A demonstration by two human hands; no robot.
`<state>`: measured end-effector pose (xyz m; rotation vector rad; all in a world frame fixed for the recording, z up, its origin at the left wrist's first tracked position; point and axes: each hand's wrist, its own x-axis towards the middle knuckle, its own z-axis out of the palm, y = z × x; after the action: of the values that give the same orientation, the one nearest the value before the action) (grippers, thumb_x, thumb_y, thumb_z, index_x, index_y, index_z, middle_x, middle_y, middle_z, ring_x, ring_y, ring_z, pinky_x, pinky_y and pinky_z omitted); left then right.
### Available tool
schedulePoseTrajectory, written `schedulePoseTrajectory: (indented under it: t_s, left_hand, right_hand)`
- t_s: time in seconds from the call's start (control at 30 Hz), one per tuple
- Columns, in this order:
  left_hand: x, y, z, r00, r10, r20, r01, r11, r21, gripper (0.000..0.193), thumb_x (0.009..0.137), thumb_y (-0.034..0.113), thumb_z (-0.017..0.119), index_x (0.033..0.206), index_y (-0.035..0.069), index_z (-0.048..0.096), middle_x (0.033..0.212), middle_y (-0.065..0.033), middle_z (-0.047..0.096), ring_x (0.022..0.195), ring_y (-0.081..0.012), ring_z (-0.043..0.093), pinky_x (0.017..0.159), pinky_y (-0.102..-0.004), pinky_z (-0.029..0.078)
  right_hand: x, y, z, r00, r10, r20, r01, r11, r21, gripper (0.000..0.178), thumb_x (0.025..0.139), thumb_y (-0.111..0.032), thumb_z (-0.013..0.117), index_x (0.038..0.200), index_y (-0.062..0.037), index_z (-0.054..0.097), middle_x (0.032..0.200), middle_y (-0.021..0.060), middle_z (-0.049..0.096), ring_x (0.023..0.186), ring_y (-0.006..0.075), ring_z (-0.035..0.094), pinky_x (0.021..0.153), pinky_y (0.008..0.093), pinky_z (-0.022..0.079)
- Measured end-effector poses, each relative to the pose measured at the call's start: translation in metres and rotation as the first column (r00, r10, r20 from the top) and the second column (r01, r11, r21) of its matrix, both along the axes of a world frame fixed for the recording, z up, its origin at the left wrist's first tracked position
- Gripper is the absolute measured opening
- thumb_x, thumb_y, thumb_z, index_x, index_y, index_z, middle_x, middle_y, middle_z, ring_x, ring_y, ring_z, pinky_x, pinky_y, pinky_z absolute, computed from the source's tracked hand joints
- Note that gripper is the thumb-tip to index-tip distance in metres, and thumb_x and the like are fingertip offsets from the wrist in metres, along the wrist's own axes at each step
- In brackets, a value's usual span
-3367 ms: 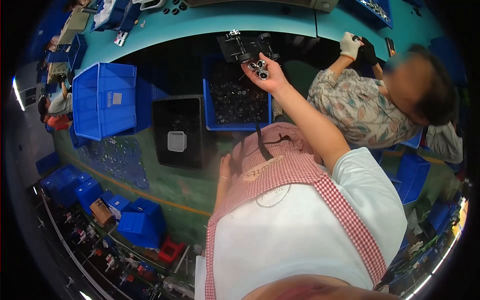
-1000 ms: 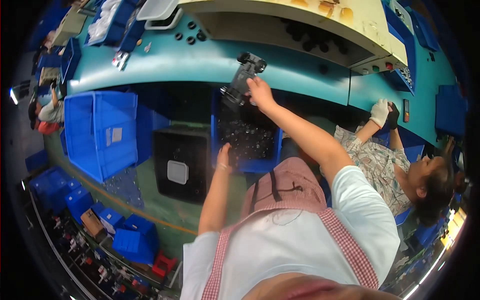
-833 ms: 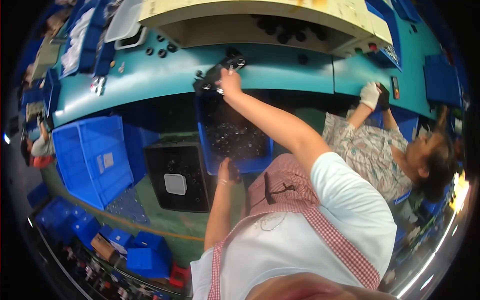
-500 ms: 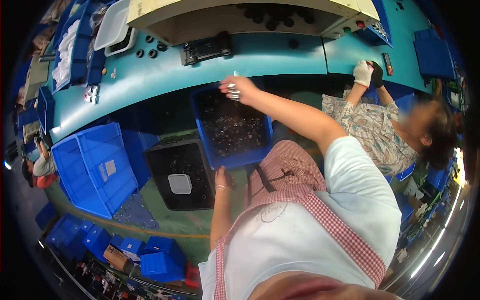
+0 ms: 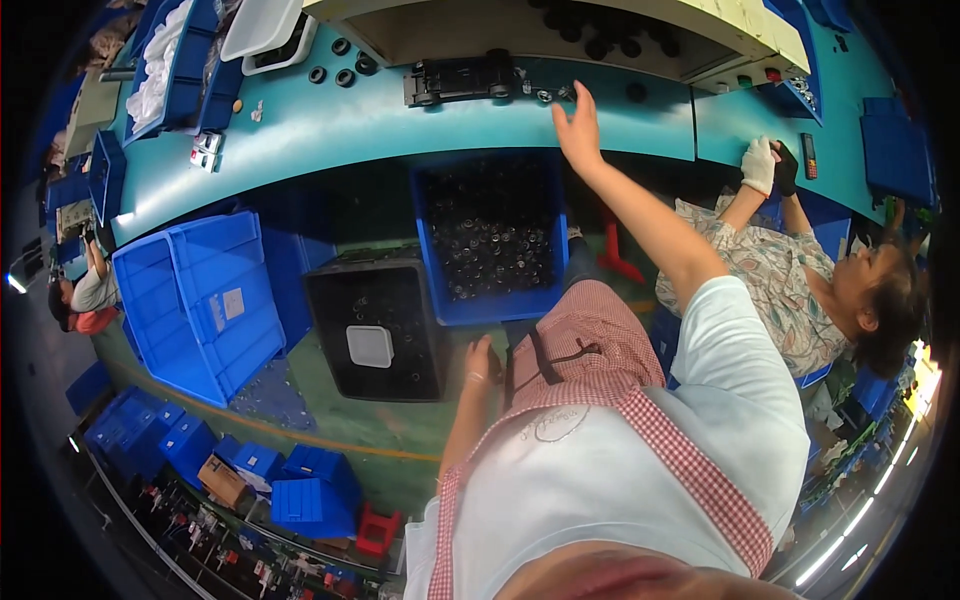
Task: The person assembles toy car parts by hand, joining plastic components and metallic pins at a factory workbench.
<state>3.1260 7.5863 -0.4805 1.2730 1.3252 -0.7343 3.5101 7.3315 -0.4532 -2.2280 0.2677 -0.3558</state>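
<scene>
Open-fingered, the right hand (image 5: 578, 130) hung by small shiny parts (image 5: 545, 96), the black chassis (image 5: 460, 80) at its ten o'clock; whether the left hand (image 5: 482, 360) held anything was unclear. Keeping parts well onto the bench (image 5: 340, 125) seemed wise.

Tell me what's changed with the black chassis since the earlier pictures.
The right hand has let go of the black chassis, now moved forward onto the teal bench. The small silvery parts it held lie there too, right of the chassis, near the open fingers. The blue bin and black tub stayed side by side.
</scene>
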Motion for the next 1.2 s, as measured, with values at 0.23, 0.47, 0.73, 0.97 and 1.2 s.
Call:
schedulePoseTrajectory:
  t_s: [0.23, 0.47, 0.73, 0.97, 1.2]
  left_hand:
    - [0.016, 0.006, -0.003, 0.998, -0.052, 0.028, 0.051, 0.997, 0.057, 0.080, 0.074, 0.041, 0.065, 0.137, 0.006, 0.029, 0.119, -0.0160, 0.048, 0.089, -0.0304, 0.054, 0.073, -0.0465, 0.047]
    - [0.083, 0.055, 0.025, 0.923, 0.377, 0.076, -0.363, 0.919, -0.154, 0.024, 0.075, 0.035, 0.061, 0.081, 0.015, 0.049, 0.065, -0.0041, 0.050, 0.050, -0.0206, 0.051, 0.043, -0.0376, 0.042]
    - [0.378, 0.162, 0.193, 0.442, -0.155, 0.884, -0.314, 0.896, 0.314, 0.022, 0.084, 0.023, 0.059, 0.090, 0.003, 0.052, 0.082, -0.0025, 0.054, 0.064, -0.0089, 0.050, 0.055, -0.0239, 0.041]
    - [0.522, 0.176, 0.105, 0.539, -0.817, 0.206, 0.103, 0.306, 0.946, 0.043, 0.075, 0.041, 0.060, 0.106, 0.011, 0.056, 0.101, -0.0182, 0.052, 0.086, -0.0355, 0.057, 0.075, -0.0422, 0.047]
    - [0.599, 0.173, 0.081, 0.457, -0.879, -0.135, 0.386, 0.060, 0.921, 0.041, 0.075, 0.042, 0.058, 0.108, 0.017, 0.055, 0.107, -0.0167, 0.049, 0.092, -0.0374, 0.057, 0.077, -0.0443, 0.049]
  right_hand:
    - [-0.061, 0.050, -0.014, 0.806, 0.591, 0.043, -0.574, 0.797, -0.189, 0.033, 0.078, -0.002, 0.053, 0.111, 0.0015, 0.051, 0.121, 0.0192, 0.046, 0.114, 0.0340, 0.044, 0.098, 0.0403, 0.037]
    - [0.027, 0.079, -0.027, 0.324, 0.931, -0.167, -0.826, 0.192, -0.530, 0.050, 0.077, -0.007, 0.051, 0.126, -0.0012, 0.040, 0.138, 0.0127, 0.035, 0.128, 0.0265, 0.032, 0.107, 0.0382, 0.027]
    - [0.047, 0.094, -0.015, 0.237, 0.928, -0.289, -0.847, 0.052, -0.529, 0.063, 0.071, -0.008, 0.056, 0.131, -0.0048, 0.037, 0.141, 0.0080, 0.031, 0.131, 0.0228, 0.029, 0.108, 0.0403, 0.024]
    - [0.048, 0.107, -0.014, 0.216, 0.929, -0.301, -0.861, 0.035, -0.507, 0.064, 0.071, -0.012, 0.059, 0.131, -0.0073, 0.038, 0.140, 0.0069, 0.034, 0.128, 0.0226, 0.034, 0.106, 0.0409, 0.026]
    - [0.046, 0.105, -0.011, 0.214, 0.894, -0.393, -0.892, 0.015, -0.452, 0.063, 0.072, -0.013, 0.057, 0.132, -0.0083, 0.037, 0.141, 0.0046, 0.033, 0.129, 0.0204, 0.032, 0.107, 0.0402, 0.024]
